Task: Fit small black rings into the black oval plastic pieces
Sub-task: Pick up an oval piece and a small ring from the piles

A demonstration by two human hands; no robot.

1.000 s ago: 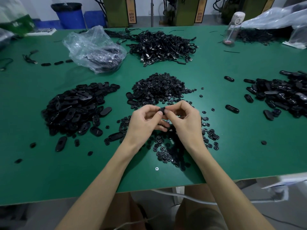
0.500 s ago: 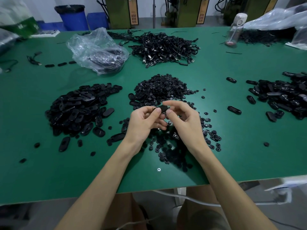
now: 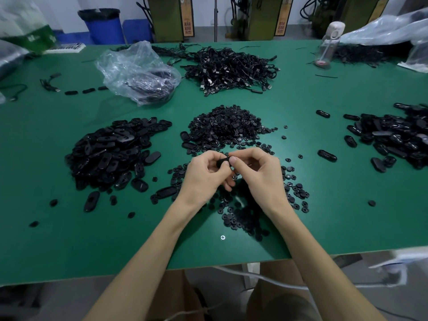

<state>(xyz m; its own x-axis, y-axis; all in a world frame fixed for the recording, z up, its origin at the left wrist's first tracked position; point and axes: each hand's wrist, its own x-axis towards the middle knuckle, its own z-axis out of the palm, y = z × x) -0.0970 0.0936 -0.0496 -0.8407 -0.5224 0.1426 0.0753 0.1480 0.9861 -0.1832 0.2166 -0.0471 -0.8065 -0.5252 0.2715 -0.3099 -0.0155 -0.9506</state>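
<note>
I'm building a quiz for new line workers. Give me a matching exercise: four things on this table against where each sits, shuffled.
1. heap of small black rings
2. crumpled clear plastic bag
3. clear bottle with pale lid
4. one black oval plastic piece

a. pinched between left hand and right hand
b. green table, far side, rightward
c. far side, leftward
d. centre, beyond the hands

Pairs: 1-d, 2-c, 3-b, 4-a

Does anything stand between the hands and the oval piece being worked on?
Nothing visible: left hand and right hand both pinch the oval piece directly; the ring itself is hidden by fingers.
</note>
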